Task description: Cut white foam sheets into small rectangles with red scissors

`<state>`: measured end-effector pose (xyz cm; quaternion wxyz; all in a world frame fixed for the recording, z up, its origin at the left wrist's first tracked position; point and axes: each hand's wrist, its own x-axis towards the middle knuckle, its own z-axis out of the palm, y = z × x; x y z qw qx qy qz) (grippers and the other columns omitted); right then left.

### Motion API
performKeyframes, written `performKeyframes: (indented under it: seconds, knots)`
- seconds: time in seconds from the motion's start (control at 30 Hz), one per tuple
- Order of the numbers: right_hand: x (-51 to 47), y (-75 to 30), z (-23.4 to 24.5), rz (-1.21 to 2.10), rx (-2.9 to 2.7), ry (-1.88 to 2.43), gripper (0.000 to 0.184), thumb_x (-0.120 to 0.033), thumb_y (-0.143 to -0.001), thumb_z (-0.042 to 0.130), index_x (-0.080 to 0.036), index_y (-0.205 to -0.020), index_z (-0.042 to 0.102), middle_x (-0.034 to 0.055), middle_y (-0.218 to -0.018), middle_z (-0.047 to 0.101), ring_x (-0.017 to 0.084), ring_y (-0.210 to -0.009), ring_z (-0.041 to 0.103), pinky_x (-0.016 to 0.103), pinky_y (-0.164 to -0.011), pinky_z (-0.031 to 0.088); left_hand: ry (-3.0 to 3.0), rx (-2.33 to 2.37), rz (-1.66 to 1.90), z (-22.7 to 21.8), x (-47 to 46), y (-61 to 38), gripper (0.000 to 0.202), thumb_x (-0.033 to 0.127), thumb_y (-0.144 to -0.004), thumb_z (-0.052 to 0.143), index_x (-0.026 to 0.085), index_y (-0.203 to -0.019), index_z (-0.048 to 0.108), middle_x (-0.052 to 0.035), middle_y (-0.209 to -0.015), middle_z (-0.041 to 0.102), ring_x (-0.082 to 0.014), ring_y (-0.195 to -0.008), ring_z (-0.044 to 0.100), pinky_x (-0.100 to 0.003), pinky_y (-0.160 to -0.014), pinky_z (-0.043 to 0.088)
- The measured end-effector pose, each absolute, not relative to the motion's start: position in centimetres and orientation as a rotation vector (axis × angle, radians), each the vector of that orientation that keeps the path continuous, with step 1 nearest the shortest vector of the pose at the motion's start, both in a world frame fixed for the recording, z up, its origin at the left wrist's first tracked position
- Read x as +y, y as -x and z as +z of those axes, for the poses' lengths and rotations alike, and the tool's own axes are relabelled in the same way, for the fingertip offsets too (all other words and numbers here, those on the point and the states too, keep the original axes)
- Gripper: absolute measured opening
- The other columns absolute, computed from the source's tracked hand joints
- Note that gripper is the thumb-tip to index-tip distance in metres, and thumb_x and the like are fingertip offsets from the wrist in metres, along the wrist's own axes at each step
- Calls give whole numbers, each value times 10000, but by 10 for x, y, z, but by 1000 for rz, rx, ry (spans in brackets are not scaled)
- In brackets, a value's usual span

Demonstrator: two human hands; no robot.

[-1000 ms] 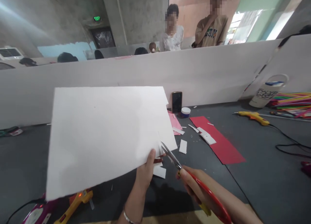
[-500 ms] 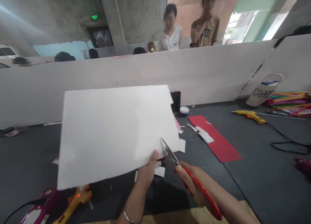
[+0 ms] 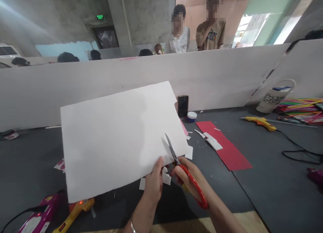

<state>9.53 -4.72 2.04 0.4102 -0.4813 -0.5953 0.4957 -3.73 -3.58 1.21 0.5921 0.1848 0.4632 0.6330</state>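
Observation:
A large white foam board (image 3: 113, 142), notched near its upper right corner, is held up tilted above the dark table. My left hand (image 3: 154, 184) grips its lower edge, thumb on the front face and fingers hidden behind. In my right hand (image 3: 189, 179) are red-handled scissors (image 3: 193, 186). One blade lies over the front of the board near its lower right edge; the other blade is hidden behind it. White offcuts (image 3: 166, 178) lie on the table beneath my hands.
Red card (image 3: 232, 155) with white scraps (image 3: 214, 143) lies to the right. Beyond are a yellow glue gun (image 3: 262, 122), a tumbler (image 3: 271, 98) and coloured sticks (image 3: 300, 106). A phone (image 3: 183, 105) and small jar (image 3: 191, 117) stand by the white partition (image 3: 214, 78). More glue guns (image 3: 75, 214) sit lower left.
The board has tilted, its left side lower and right corner shifted left. My right hand has moved up and left with the scissors, their blade now further over the board's edge.

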Motion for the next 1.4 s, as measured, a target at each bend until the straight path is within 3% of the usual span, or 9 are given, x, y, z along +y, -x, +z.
performKeyframes:
  seconds: [0.17,0.4,0.67,0.87,1.1,1.4]
  knots:
    - [-51,-93,16,1406,-1317,1171,500,-658,-854,493,-187,-687,491,-30,-561,488,98,-471,441,229,-468,347,-391,1111,1541,9,-37,37,181,240,-713,802,195,-877,739,-71,-999,765,-247,-1157,639,-377,-1084,441]
    - [-54,-83,7,1399,-1270,1131,506,-675,-853,483,-205,-671,437,-53,-530,428,79,-442,378,211,-432,300,-343,1076,1583,10,-35,37,300,182,-724,781,191,-1019,726,-72,-1070,754,-241,-1188,625,-385,-1126,393]
    - [-56,-93,16,1382,-1309,1152,418,-593,-864,482,-206,-708,455,-49,-538,440,91,-463,396,225,-452,321,-326,756,1633,20,-31,54,426,340,-723,782,159,-1102,711,-109,-1087,748,-266,-1017,702,-353,-896,566]
    - [-48,-97,10,1261,-1319,1235,408,-590,-843,484,-214,-696,426,-49,-562,422,99,-498,392,234,-478,315,-296,932,1755,28,-31,46,548,247,-746,767,248,-1271,610,-84,-1127,729,-249,-925,713,-324,-670,607]
    - [-48,-94,9,1497,-1241,1139,490,-687,-826,475,-216,-703,425,-37,-606,436,91,-516,371,219,-457,300,-268,1012,1748,31,-30,49,501,236,-751,751,204,-1235,623,-90,-1119,718,-256,-962,697,-337,-694,616]
    - [-46,-93,4,1538,-1092,1153,521,-709,-840,474,-211,-688,446,-54,-548,397,83,-470,349,217,-441,303,-458,1044,1664,28,-33,48,616,311,-680,824,254,-1256,611,-85,-1165,708,-293,-1043,681,-341,-724,617]
